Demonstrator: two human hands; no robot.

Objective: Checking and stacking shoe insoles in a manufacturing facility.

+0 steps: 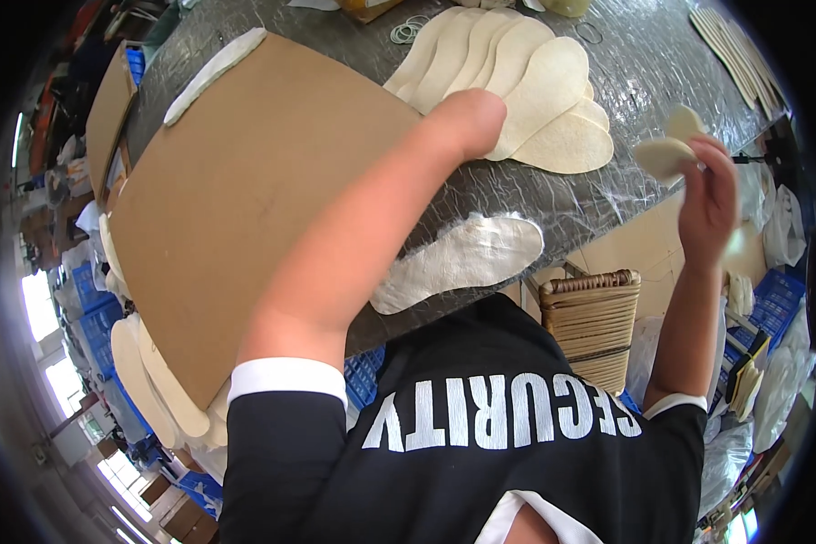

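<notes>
Right hand point(710, 199): pinches blurred pale insole point(664, 159) near table point(639, 68) edge | left hand point(476, 125): at fanned insoles point(537, 77), fingers hidden, grip I cannot tell | they overlap, probably so each piece separates easily

Piled insoles point(546, 77), a worktable point(648, 59) and blue crates point(776, 306) suggest a workshop.
</notes>
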